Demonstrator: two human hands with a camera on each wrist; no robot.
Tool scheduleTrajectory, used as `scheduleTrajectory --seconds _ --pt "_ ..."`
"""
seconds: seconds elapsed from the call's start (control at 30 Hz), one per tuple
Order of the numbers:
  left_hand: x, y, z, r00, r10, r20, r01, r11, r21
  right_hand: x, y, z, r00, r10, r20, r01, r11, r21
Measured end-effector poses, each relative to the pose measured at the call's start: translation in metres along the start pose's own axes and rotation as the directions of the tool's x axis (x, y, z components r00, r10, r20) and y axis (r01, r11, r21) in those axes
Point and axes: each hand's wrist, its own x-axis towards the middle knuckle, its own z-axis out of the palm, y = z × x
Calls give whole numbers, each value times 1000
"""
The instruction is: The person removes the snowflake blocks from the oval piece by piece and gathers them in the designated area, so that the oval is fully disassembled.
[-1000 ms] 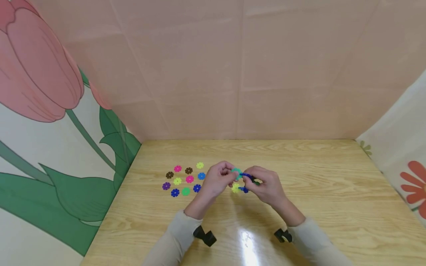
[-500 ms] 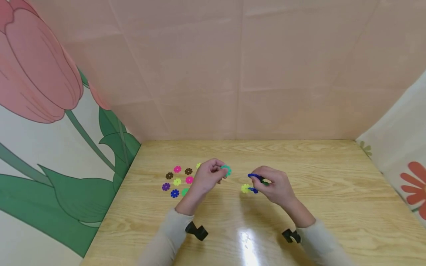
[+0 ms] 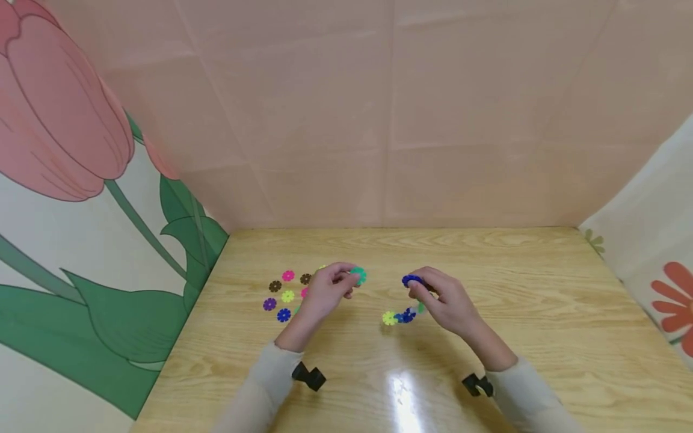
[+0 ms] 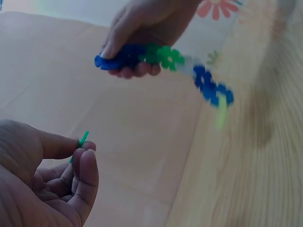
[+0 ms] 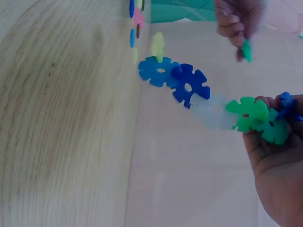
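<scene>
My left hand [image 3: 323, 293] pinches a single teal-green notched disc [image 3: 358, 276] by its edge; in the left wrist view that disc [image 4: 84, 138] shows edge-on between thumb and fingers. My right hand [image 3: 446, 300] grips one end of a chain of interlocked discs by a dark blue disc [image 3: 413, 281]. From the grip, the right wrist view shows teal, green [image 5: 247, 114], clear [image 5: 215, 111], dark blue [image 5: 188, 87], lighter blue [image 5: 158, 72] and yellow [image 5: 158, 45] discs, hanging off to one side. A gap separates the held disc from the chain.
Loose discs lie on the wooden table [image 3: 541, 313] left of my left hand, among them pink [image 3: 288, 275], brown [image 3: 275, 286], purple [image 3: 269, 304], yellow [image 3: 287, 296] and blue [image 3: 284, 314]. My left hand and forearm cover part of them. A pink cloth [image 3: 390, 120] hangs behind the table.
My hands have drawn apart, the left moving leftward with the teal-green disc, the right slightly rightward with the chain. The chain's yellow end has swung, now lower and further left than half a second ago.
</scene>
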Motion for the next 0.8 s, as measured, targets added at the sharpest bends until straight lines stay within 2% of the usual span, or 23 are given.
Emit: scheduleTrajectory --seconds 0.1,0.2,0.47,0.63,0.8 --pt "-1 -7 -8 1000 -20 -6 20 998 62 1 -5 -2 996 80 33 -80 997 4" --pt "-3 -15 -16 999 -36 -21 38 994 105 2 -7 -4 993 109 43 -110 994 15" --pt "-7 -35 -38 994 -73 -80 82 990 111 4 -9 -3 992 110 56 -114 991 75" --pt "-7 -45 -53 990 -90 -107 100 991 94 5 -8 -3 994 98 42 -100 994 46" --pt "-9 -55 -66 987 -101 -128 113 990 87 6 -8 -2 992 108 64 -111 993 46"
